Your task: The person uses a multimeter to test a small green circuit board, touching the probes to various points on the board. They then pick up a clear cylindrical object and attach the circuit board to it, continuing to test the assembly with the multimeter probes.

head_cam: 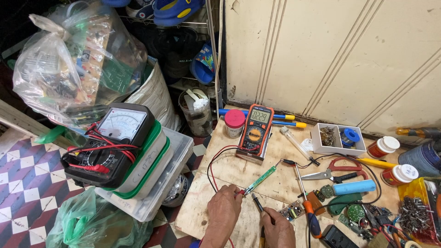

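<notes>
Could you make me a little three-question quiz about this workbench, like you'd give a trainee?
1. True or false: the left hand holds the red probe against the narrow green circuit strip.
2. Which meter stands upright at the back of the wooden board? A) the orange digital multimeter B) the black analog meter
3. What does the right hand hold?

Key: 1 true. 2 A; the analog meter rests on plastic boxes off to the left. 3 The black probe.
</notes>
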